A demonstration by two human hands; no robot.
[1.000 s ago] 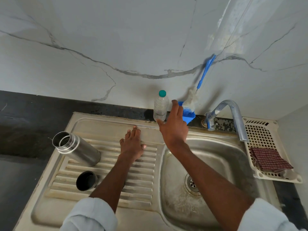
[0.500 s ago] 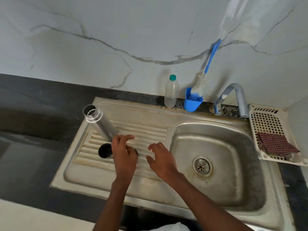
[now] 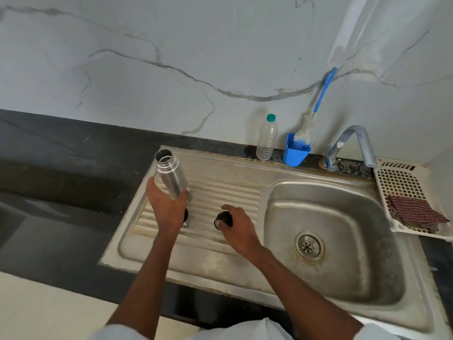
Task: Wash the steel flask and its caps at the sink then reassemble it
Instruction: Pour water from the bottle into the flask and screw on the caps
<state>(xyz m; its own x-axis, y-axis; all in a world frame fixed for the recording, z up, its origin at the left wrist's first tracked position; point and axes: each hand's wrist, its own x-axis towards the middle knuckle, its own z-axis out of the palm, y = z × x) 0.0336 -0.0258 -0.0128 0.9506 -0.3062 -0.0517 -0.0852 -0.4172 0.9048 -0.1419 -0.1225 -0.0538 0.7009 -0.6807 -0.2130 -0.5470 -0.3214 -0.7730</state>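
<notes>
Since half a second ago, when both our hands hovered bare over the draining board, each has taken hold of a part; we judge that reassembly, or carrying to the basin, is starting. Near the left end of the ribbed board our left hand (image 3: 169, 207) wraps its fingers and thumb round the lower body of the steel flask (image 3: 170, 176), which now tilts up with its open threaded mouth toward the back-left corner; just under that hand a dark cap (image 3: 185, 214) peeks out, mostly hidden. Toward the board's middle, our right hand (image 3: 239, 228) curls down and pinches a small black cap (image 3: 223, 219) with thumb and fingertips, low over the ridges; whether it touches them we cannot tell. Further right, the sink basin (image 3: 367, 278) looks dry and the tap (image 3: 355, 143) shows no water running.
</notes>
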